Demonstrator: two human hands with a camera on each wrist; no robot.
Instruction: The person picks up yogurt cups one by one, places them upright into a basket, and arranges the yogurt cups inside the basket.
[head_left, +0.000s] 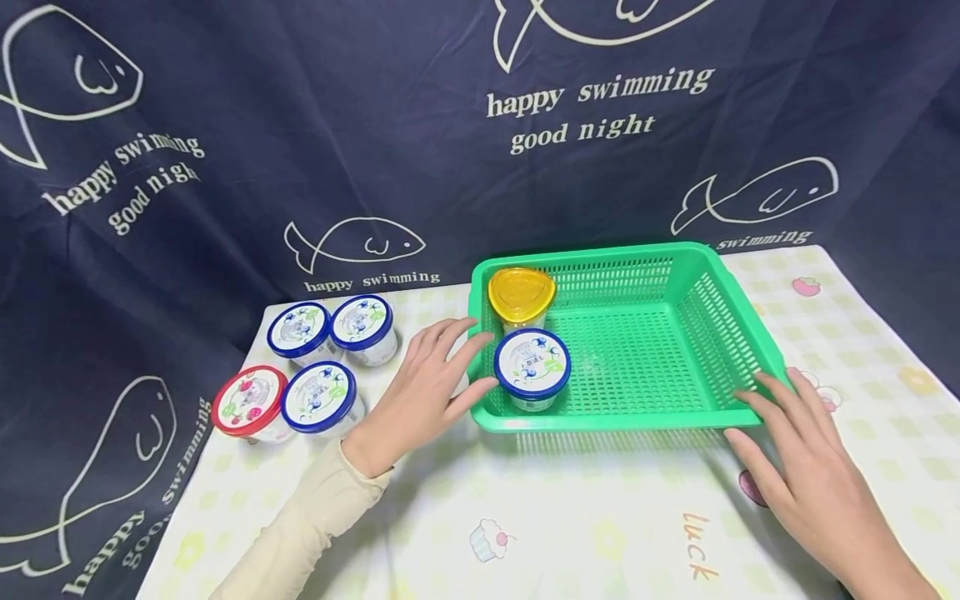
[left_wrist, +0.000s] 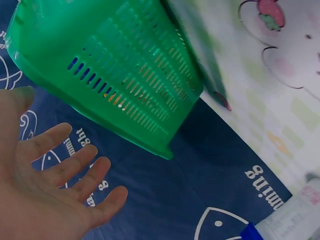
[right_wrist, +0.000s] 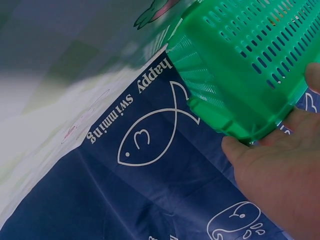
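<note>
A green plastic basket [head_left: 637,420] rests on the cloth. In its left end stand a tub with a yellow lid [head_left: 521,293] and, in front of it, a tub with a blue-rimmed lid [head_left: 532,363]. Beside the basket's left edge is my left hand [head_left: 423,393], fingers spread and holding nothing; the left wrist view shows a gap between hand and basket. At the front right corner, my right hand [head_left: 813,471] has relaxed fingers against the rim [right_wrist: 250,134], with the thumb in front.
Left of the basket stand two blue-lidded tubs [head_left: 299,327] [head_left: 363,322] at the back, another blue-lidded tub [head_left: 318,396] in front, and a red-lidded tub [head_left: 249,400]. A dark blue curtain [head_left: 420,167] hangs behind the printed tablecloth [head_left: 570,517].
</note>
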